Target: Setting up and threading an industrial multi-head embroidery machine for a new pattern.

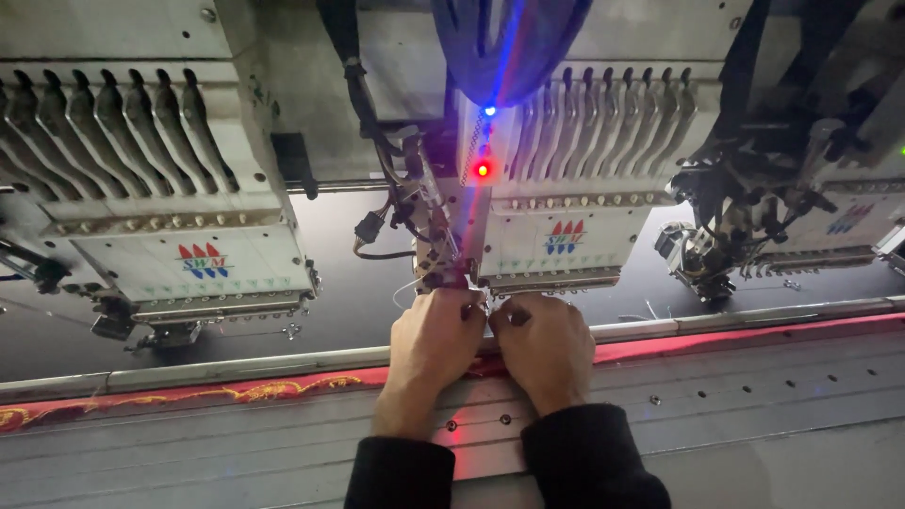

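The embroidery head [556,188] you are working on hangs at 12 o'clock from both your hands, its row of needle bars running left to right along its lower edge, with a red lamp [483,170] and a blue lamp above it on its left corner. It is 1 of 3 heads in view: a second embroidery head [160,188] sits at 10 o'clock, a third [801,179] at 2 o'clock. Below them the black fabric [349,302] stretches flat, and a red embroidered border strip [236,388] runs along its near edge, left to right, passing under your knuckles.

Your left hand [434,344] and right hand [542,349] sit touching side by side, fingers curled narrow and pinched up at the head's lower left corner. A thin pale thread [407,286] trails just at 10 o'clock of the left hand; whether either hand grips it, you cannot tell. The left hand is nearer that corner and the thread.

No containers show.
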